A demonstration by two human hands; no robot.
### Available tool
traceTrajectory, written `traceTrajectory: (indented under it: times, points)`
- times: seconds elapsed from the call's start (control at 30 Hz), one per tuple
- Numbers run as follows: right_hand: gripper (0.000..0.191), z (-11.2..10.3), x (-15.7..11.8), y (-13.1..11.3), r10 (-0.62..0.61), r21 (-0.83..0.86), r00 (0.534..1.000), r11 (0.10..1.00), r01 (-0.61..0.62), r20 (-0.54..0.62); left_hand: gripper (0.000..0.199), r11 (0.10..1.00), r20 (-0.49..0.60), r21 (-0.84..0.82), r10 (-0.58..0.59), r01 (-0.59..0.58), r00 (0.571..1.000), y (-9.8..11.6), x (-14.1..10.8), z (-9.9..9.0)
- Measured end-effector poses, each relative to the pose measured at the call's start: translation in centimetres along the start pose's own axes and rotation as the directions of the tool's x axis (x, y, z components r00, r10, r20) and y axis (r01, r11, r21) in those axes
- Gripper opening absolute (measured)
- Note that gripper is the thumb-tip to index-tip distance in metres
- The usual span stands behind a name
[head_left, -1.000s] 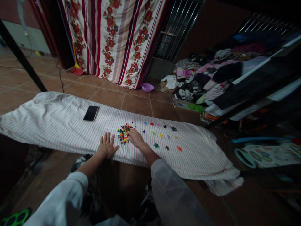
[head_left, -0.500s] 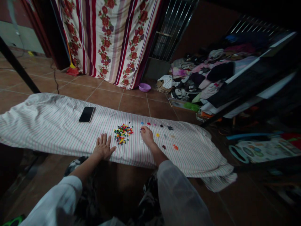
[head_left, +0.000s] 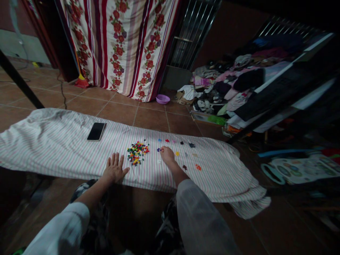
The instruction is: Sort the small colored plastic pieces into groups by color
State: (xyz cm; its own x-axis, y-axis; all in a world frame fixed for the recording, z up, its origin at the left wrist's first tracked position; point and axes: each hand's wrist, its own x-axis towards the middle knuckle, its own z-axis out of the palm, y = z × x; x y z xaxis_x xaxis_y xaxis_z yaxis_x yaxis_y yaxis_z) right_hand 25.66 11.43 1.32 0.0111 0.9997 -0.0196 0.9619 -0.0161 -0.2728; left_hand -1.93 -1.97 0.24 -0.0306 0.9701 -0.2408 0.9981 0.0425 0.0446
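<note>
My right hand [head_left: 168, 155] is closed in a pinch, with small purple pieces [head_left: 158, 149] right at its fingertips. One of these seems to be between finger and thumb. Left of it lies a loose heap of tiny mixed-colour pieces [head_left: 137, 153]. My left hand [head_left: 114, 169] rests flat, fingers spread, on the striped cloth near that heap, holding nothing. Around my right hand are small single-colour groups: blue [head_left: 159, 140], red [head_left: 167, 141], pink [head_left: 174, 141], yellow [head_left: 177, 153], white [head_left: 159, 162], dark brown [head_left: 185, 167] and orange [head_left: 198, 167].
A phone [head_left: 96, 131] lies on the striped cloth [head_left: 61, 145] at left. Beyond the cloth's far edge are a purple basin [head_left: 163, 99], a floral curtain [head_left: 132, 46] and a broom [head_left: 81, 80]. Heaped clothes [head_left: 225, 83] fill the back right.
My right fingertips have shifted slightly, and more of the purple pieces shows beside them. My left hand stays flat on the cloth. The whole view has shifted a little.
</note>
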Motion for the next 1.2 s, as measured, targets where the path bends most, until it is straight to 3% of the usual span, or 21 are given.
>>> traceTrajectory:
  times: [0.47,0.63,0.77,0.97,1.2]
  points:
    - [0.028,-0.3,-0.6,-0.2,-0.03,-0.006,0.998,1.0,0.03,-0.057,0.085,1.0,0.042,-0.021,-0.017,0.018,0.999,0.0,0.2,-0.2]
    - [0.027,-0.5,-1.3,-1.8,-0.161,0.044,0.985,0.985,0.164,-0.066,0.084,0.999,0.038,-0.031,-0.022,0.024,0.999,0.0,0.4,-0.1]
    - [0.027,0.0,-1.7,-4.0,-0.328,0.12,0.945,0.937,0.327,-0.019,0.084,0.999,0.023,-0.034,-0.014,0.014,1.0,-0.1,0.5,0.3]
    - [0.033,1.7,-2.0,-6.2,-0.349,0.116,0.934,0.933,0.339,0.072,0.084,0.999,-0.006,-0.042,-0.002,0.001,1.0,-0.2,0.4,0.4]
    - [0.033,3.2,-3.0,-6.3,-0.412,0.224,0.91,0.892,0.393,0.04,0.084,1.0,-0.004,-0.029,-0.009,0.009,1.0,-0.1,0.3,0.2]
